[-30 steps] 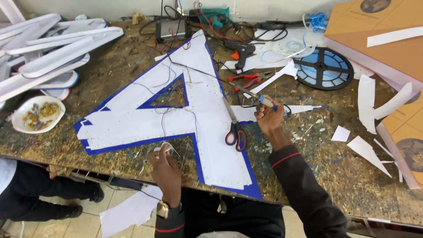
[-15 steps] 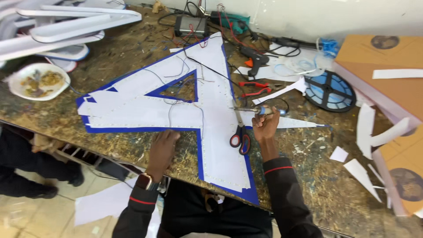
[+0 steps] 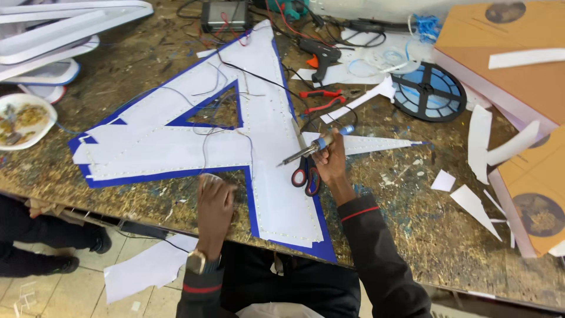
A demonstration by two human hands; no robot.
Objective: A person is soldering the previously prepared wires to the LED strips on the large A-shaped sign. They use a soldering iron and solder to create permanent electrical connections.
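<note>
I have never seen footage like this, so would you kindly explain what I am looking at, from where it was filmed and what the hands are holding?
There is no machine here: a person works with two bare hands, filmed from a camera worn on their head that looks down at a workbench. The right hand holds a soldering iron with a blue handle, its tip pointing left over a large white sign letter edged in blue, with thin wires across it. The left hand rests at the letter's lower edge and wears a wristwatch. Red-handled scissors lie beside the right hand. Farther back are a glue gun, red pliers and a black reel. A plate sits at the left.
</note>
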